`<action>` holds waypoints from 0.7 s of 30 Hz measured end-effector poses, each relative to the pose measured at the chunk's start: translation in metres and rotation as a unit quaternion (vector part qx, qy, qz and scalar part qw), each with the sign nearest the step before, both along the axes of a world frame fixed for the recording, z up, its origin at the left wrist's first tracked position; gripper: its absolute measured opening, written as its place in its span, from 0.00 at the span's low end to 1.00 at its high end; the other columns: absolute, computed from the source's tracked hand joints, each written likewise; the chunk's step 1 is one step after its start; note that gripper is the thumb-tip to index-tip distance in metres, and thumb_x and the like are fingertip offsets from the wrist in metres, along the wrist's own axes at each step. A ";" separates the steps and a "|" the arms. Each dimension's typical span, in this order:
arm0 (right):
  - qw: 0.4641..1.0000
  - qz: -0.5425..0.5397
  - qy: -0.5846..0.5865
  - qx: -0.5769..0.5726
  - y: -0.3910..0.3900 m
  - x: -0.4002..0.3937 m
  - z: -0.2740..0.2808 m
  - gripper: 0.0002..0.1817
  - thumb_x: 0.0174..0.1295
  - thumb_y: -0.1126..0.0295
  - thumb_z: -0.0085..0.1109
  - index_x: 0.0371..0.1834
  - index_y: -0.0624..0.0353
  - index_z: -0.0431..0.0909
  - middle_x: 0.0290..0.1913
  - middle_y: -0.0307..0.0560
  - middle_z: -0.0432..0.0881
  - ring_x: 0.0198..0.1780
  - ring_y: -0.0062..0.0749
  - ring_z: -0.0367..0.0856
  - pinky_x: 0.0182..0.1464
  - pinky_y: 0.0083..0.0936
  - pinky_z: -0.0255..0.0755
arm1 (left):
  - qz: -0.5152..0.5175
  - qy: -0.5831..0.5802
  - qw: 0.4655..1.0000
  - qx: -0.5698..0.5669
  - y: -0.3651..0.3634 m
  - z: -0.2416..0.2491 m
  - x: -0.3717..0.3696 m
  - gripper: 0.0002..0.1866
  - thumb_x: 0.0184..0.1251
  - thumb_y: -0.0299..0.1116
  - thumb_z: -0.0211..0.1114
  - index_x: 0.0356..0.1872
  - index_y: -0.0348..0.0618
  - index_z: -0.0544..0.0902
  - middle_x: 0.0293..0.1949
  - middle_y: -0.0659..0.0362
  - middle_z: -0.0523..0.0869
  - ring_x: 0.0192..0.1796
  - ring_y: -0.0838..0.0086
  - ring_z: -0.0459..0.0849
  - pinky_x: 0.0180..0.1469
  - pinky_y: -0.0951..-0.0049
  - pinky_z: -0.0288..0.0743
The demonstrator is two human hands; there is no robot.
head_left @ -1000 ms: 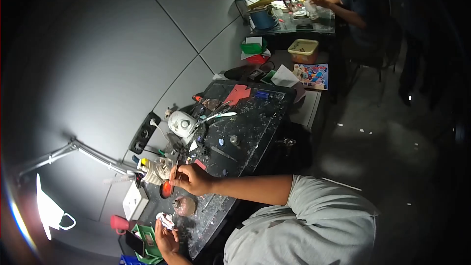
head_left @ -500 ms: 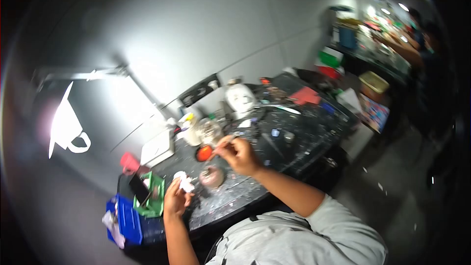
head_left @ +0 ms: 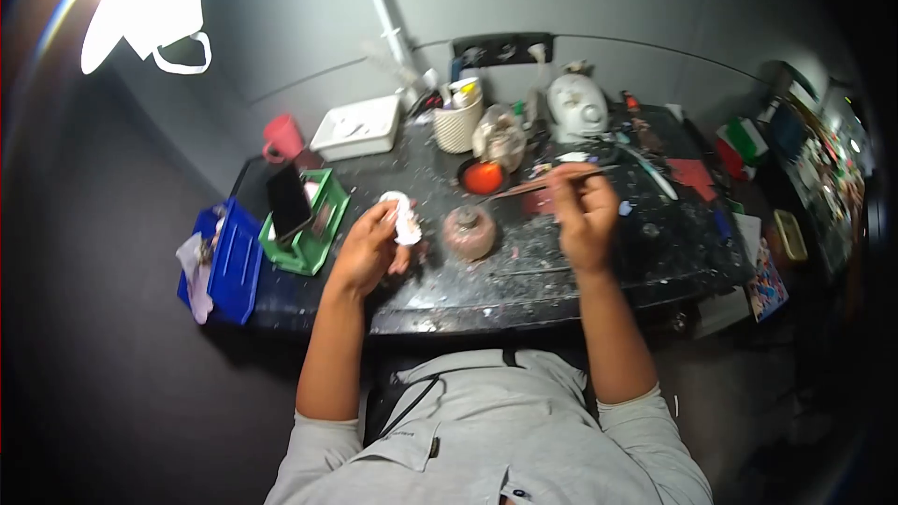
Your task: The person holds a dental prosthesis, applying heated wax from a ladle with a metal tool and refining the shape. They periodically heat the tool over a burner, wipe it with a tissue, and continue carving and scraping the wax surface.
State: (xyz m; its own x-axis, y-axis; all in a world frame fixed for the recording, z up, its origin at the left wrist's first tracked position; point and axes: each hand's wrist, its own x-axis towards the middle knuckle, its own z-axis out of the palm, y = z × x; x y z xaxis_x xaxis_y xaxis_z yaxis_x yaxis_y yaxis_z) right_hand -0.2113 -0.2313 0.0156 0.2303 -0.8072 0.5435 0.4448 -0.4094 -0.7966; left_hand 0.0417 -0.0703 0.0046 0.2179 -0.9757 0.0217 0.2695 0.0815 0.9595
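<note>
My left hand (head_left: 363, 251) is closed on a small white piece with a scalloped edge (head_left: 404, 217), held above the left part of the dark table. My right hand (head_left: 589, 223) pinches a thin paintbrush (head_left: 526, 189), whose tip points left toward a dark bowl of bright orange-red paint (head_left: 484, 178). Between my hands stands a round glass jar (head_left: 469, 234) with pinkish contents and a small top. Another thin stick (head_left: 531, 271) lies on the table in front of the jar.
A green bin with a phone (head_left: 290, 206) propped on it and a blue bin (head_left: 229, 262) stand at the left. Farther back are a white tray (head_left: 357, 129), a pink mug (head_left: 282, 138), a ribbed cup (head_left: 457, 123) and a white mask-like form (head_left: 578, 108). A bright lamp (head_left: 154, 0) hangs upper left.
The camera view has turned and levelled. My right hand has moved away from the paint bowl to the right with the brush. My left hand still holds the white piece.
</note>
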 end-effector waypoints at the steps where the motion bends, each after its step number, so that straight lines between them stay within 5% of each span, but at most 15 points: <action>1: 1.000 -0.003 -0.002 -0.002 -0.002 -0.002 -0.001 0.04 0.69 0.73 0.63 0.42 0.60 0.80 0.32 0.32 0.80 0.30 0.09 0.73 0.32 0.10 0.65 | 0.018 0.000 1.000 -0.009 0.000 -0.006 0.001 0.18 0.80 0.41 0.53 0.60 0.38 0.72 0.37 0.55 0.84 0.26 0.72 0.82 0.23 0.76 0.72; 4: 0.996 -0.078 -0.001 -0.035 -0.006 -0.007 0.003 0.04 0.69 0.74 0.62 0.41 0.62 0.78 0.31 0.32 0.79 0.30 0.09 0.70 0.30 0.11 0.62 | 0.041 -0.004 0.999 -0.024 0.000 -0.010 0.002 0.16 0.81 0.36 0.53 0.62 0.42 0.68 0.40 0.54 0.84 0.32 0.70 0.85 0.32 0.73 0.76; 8: 0.995 -0.062 0.059 0.061 -0.018 -0.022 0.007 0.09 0.70 0.70 0.62 0.33 0.61 0.76 0.27 0.31 0.78 0.25 0.10 0.67 0.27 0.13 0.59 | 0.094 -0.033 0.992 -0.074 -0.002 -0.005 -0.008 0.16 0.80 0.35 0.53 0.62 0.41 0.67 0.47 0.49 0.84 0.41 0.65 0.88 0.41 0.71 0.80; 12: 0.962 -0.027 0.264 0.062 -0.034 -0.018 -0.019 0.14 0.68 0.67 0.65 0.27 0.61 0.74 0.23 0.37 0.78 0.24 0.13 0.74 0.26 0.16 0.64 | 0.115 -0.063 0.986 -0.099 -0.001 -0.009 -0.007 0.18 0.78 0.32 0.58 0.61 0.39 0.66 0.48 0.46 0.85 0.45 0.65 0.88 0.45 0.69 0.82; 14: 0.891 -0.076 0.446 0.034 -0.033 -0.016 -0.015 0.17 0.66 0.66 0.67 0.23 0.62 0.73 0.20 0.42 0.80 0.22 0.16 0.75 0.26 0.21 0.69 | 0.127 -0.083 0.980 -0.128 -0.001 -0.007 -0.008 0.17 0.77 0.30 0.59 0.60 0.37 0.67 0.48 0.47 0.85 0.46 0.66 0.88 0.45 0.71 0.81; 17: 0.872 -0.136 0.470 0.016 -0.032 -0.014 -0.022 0.15 0.63 0.66 0.69 0.26 0.66 0.78 0.20 0.46 0.82 0.22 0.24 0.79 0.29 0.26 0.73 | 0.263 -0.319 0.895 -0.166 -0.005 -0.011 -0.015 0.19 0.70 0.20 0.63 0.58 0.36 0.69 0.53 0.49 0.83 0.49 0.69 0.85 0.50 0.71 0.81; 18: 0.868 -0.170 0.467 0.007 -0.032 -0.012 -0.021 0.14 0.63 0.66 0.68 0.28 0.67 0.80 0.21 0.47 0.83 0.22 0.27 0.80 0.30 0.27 0.73 | 0.277 -0.459 0.829 -0.155 -0.001 -0.003 -0.018 0.19 0.68 0.19 0.63 0.58 0.34 0.70 0.49 0.48 0.84 0.49 0.62 0.86 0.52 0.66 0.80; 21: 0.877 -0.143 0.459 0.002 -0.026 -0.009 -0.015 0.11 0.62 0.67 0.69 0.34 0.66 0.82 0.25 0.48 0.86 0.25 0.26 0.81 0.31 0.26 0.73 | 0.250 -0.539 0.771 -0.227 -0.004 -0.004 -0.016 0.25 0.60 0.14 0.66 0.58 0.35 0.70 0.52 0.44 0.81 0.54 0.50 0.84 0.54 0.61 0.80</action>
State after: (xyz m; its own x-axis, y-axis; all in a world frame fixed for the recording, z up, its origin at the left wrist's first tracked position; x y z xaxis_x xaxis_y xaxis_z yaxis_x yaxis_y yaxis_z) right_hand -0.2202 -0.2574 0.0002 0.3574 -0.9046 0.2322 -0.5055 -0.3964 -0.7664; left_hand 0.0261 -0.0739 0.0003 0.1812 -0.6135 0.7686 -0.8397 0.3104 0.4456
